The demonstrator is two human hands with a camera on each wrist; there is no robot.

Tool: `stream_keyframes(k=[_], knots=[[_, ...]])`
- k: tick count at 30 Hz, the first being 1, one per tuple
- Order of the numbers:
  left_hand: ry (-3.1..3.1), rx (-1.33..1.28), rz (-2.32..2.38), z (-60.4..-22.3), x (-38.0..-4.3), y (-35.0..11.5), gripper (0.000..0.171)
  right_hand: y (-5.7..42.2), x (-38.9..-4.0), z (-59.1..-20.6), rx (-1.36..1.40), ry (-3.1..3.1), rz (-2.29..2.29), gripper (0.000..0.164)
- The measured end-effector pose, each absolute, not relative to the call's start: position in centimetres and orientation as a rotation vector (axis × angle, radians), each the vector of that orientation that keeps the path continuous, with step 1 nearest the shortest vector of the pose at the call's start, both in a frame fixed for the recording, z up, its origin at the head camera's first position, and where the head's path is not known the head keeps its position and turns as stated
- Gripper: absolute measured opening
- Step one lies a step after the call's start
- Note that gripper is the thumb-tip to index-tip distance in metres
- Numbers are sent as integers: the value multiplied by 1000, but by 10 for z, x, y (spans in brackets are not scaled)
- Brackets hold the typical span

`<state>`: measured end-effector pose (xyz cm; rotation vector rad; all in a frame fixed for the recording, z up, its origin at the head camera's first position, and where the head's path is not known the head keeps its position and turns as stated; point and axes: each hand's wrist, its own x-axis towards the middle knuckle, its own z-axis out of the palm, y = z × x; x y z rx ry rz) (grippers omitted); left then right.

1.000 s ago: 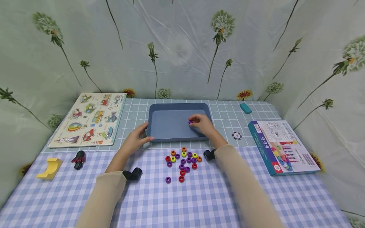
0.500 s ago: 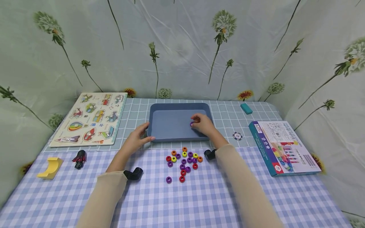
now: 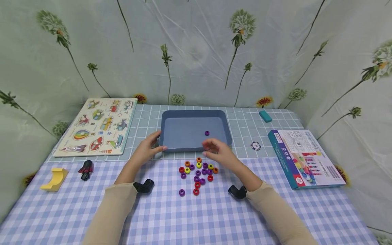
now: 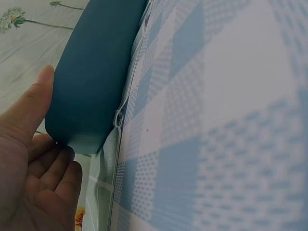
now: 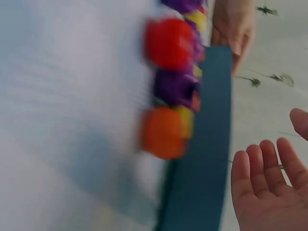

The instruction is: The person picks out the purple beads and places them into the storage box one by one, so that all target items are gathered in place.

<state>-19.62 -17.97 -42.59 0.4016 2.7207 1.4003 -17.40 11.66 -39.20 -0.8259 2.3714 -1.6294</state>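
Currently | left grip [image 3: 148,147] curled on one tray [image 3: 183,131] | right grip [image 3: 219,152] loosely spread, empty | one purple bead [image 3: 207,133] inside

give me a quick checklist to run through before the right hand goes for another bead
1. Right hand free: ok, it holds nothing, at the tray's near edge in the head view.
2. Tray steadied: ok, the left hand holds its near left corner.
3. Purple bead inside the tray: ok, it sits right of centre.
4. Loose beads within reach: ok, probably, as they lie just in front of the tray.
5. All beads in the tray: not ok, only one shows there.
6. Which colour should come next: cannot tell.
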Motion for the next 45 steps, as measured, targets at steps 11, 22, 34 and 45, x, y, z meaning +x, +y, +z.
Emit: stream_keyframes(k=[11, 22, 34, 45], knots=[[2698, 394, 1422, -425, -196, -178, 79, 122, -157, -415, -736, 2420, -1259, 23], [2694, 401, 1456, -427, -197, -179, 77, 123, -166, -418, -743, 2559, -1220, 19], [2679, 402, 1488, -425, -194, -178, 77, 126, -222, -396, -606, 2565, -1639, 21], [2686, 385, 1454, -426, -196, -177, 80, 124, -253, -409, -463, 2601, -1279, 18]])
